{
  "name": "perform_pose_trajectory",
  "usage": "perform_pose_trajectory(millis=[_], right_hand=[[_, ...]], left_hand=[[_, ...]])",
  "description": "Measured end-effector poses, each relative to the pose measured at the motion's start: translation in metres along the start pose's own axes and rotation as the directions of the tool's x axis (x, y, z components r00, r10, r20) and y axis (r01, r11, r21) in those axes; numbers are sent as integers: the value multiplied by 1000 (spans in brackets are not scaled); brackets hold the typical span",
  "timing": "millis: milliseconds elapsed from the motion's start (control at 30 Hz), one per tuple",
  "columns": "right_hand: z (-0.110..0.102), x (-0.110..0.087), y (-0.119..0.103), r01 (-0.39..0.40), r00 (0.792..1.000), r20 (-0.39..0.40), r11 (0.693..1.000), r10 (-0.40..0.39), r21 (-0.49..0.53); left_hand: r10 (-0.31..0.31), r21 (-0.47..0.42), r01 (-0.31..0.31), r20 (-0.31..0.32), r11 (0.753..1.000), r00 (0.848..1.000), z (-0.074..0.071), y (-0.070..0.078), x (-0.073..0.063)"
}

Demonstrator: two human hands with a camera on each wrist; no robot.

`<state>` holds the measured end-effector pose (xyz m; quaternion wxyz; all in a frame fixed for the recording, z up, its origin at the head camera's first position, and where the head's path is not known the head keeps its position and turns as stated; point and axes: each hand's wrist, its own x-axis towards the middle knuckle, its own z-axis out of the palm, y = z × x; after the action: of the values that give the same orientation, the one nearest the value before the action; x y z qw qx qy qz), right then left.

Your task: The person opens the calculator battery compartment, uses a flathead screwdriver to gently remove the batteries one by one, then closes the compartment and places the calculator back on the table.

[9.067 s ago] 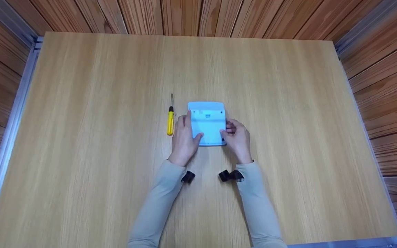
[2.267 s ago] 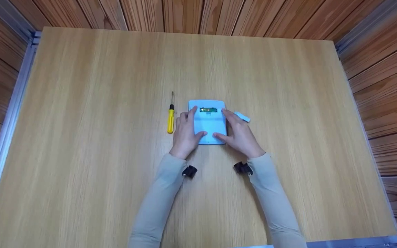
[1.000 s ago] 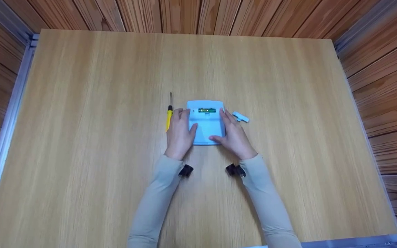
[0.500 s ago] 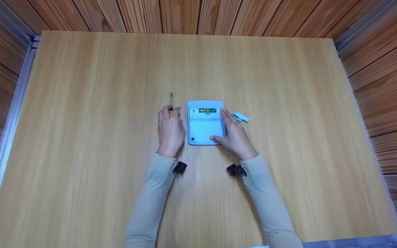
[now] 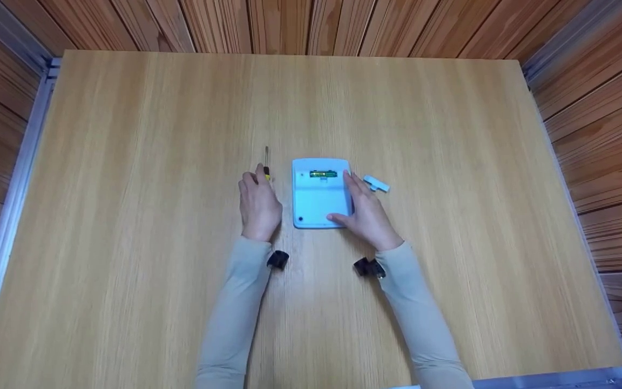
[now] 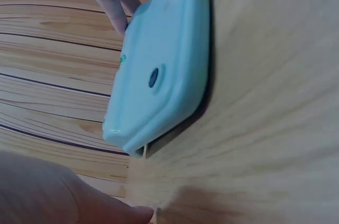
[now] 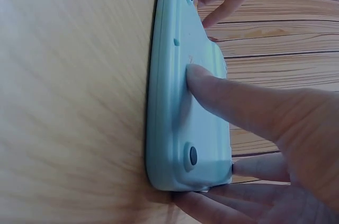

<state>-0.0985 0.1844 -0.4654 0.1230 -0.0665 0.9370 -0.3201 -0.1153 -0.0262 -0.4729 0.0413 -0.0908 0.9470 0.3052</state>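
A light blue calculator (image 5: 313, 202) lies back up on the table. Its battery compartment is uncovered, with a green battery (image 5: 323, 174) inside. My right hand (image 5: 367, 219) holds its right side, the thumb (image 7: 212, 89) flat on the back and the other fingers along the edge. To the left, my left hand (image 5: 259, 208) grips a screwdriver (image 5: 266, 162) with a yellow and black handle. Its shaft points away from me, and most of the handle is hidden beneath the hand. The small blue battery cover (image 5: 377, 183) lies beyond the right fingers.
The wooden table (image 5: 143, 189) spreads wide around the hands. Wood-plank walls (image 5: 289, 27) and metal rails (image 5: 19, 200) border it. A black wrist camera (image 5: 278, 260) sits on the left sleeve, another on the right.
Earlier, the battery cover came off and was laid to the right of the calculator. My left hand then left the calculator and moved left onto the screwdriver; the right hand stays put.
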Motion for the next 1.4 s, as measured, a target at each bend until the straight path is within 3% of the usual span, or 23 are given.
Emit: perform_pose_trajectory(millis=[267, 400, 767, 1033, 1400], right_hand=[[0, 0, 1, 45, 999, -23, 999, -45, -13], [0, 1, 1, 27, 1000, -11, 1000, -27, -12], [0, 0, 2, 27, 999, -17, 1000, -27, 6], [0, 0, 2, 28, 1000, -12, 999, -28, 18], [0, 0, 1, 32, 999, -12, 999, -32, -4]], left_hand=[[-10, -22, 10, 1, 1000, 1000, 2, 2, 5], [-13, -17, 13, 13, 1000, 1000, 3, 3, 4], [25, -73, -22, 43, 997, 999, -8, 5, -3], [150, -32, -150, -11, 988, 989, -20, 4, -12], [309, 82, -314, 60, 946, 949, -38, 11, -22]])
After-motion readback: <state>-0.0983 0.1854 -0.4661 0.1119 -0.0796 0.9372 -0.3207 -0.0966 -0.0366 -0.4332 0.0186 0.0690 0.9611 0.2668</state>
